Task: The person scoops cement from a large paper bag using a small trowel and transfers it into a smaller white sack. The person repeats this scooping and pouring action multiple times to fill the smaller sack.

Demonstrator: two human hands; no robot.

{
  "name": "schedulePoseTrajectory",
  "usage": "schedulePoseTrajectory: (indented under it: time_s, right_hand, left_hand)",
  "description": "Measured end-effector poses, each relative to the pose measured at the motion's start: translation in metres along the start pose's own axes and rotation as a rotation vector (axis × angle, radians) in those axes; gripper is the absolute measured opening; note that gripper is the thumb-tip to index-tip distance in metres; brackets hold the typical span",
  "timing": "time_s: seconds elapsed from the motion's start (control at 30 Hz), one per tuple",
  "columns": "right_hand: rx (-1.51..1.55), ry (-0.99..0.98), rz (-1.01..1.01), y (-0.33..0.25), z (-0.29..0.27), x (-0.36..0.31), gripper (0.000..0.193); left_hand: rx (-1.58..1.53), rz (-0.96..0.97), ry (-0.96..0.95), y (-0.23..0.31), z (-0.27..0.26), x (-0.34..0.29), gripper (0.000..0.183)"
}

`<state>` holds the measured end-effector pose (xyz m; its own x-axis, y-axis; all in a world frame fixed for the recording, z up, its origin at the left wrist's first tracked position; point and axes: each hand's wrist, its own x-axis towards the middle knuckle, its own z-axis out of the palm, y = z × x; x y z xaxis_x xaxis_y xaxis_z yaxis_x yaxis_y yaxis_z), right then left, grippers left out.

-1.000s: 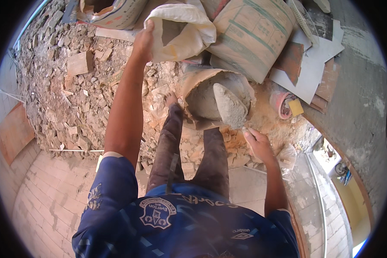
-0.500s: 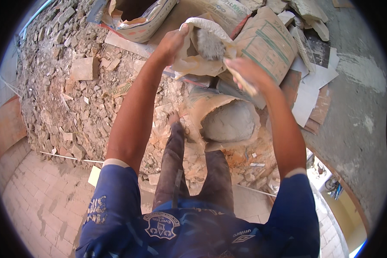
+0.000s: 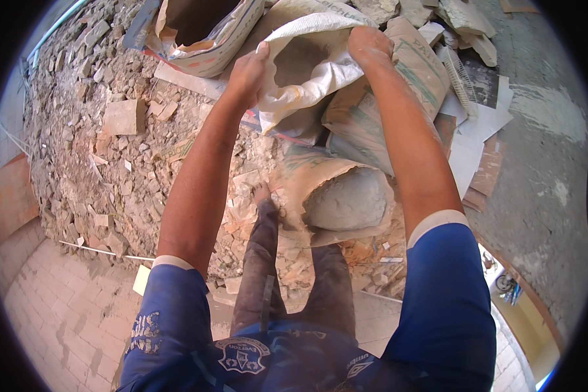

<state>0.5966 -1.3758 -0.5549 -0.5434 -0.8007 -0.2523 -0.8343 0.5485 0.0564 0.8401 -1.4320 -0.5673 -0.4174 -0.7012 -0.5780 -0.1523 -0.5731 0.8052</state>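
Between the two hands, near the top of my head view, the white woven sack (image 3: 310,91) has its mouth spread, with something grey and dim inside; its base is hidden from me. Watching from afar, I see the left hand (image 3: 247,73) closed on the left edge of that mouth, thumb along the rim, while the right hand (image 3: 370,47) is curled over the opposite edge, its fingertips out of sight. I judge the limp cloth to be the weak point: gripped at only two places, it could slip or fold if the weight drags to one side, and the near lip might then let the contents out. Below it, the open paper bag (image 3: 293,189) shows grey powder (image 3: 346,202) inside its ragged mouth; a knock from the nearby trouser legs (image 3: 258,261) could, I think, spill some. Just left of that bag, the bare foot (image 3: 261,191) rests on rubble (image 3: 163,163), which could roll underfoot and upset the balance. Farther up and left, another open bag (image 3: 206,60) sits near the left hand, where a wide swing might catch its torn rim.
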Motion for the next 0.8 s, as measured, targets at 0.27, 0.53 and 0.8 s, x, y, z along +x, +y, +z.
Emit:
schedulePoseTrajectory:
  time_s: [0.27,0.53,0.8]
  right_hand:
    - [-0.147,-0.428,-0.167,0.04,0.012,-0.11,0.031]
    - [0.328,-0.381,0.095,0.171,-0.055,-0.27,0.037]
    - [0.366,-0.826,0.34,0.163,0.009,-0.411,0.035]
  left_hand:
    - [0.032,-0.008,0.079,-0.011,0.002,-0.003,0.056]
    - [0.175,-0.006,-0.06,-0.044,0.018,-0.021,0.053]
    - [0.299,-0.114,0.03,-0.048,0.02,-0.02,0.053]
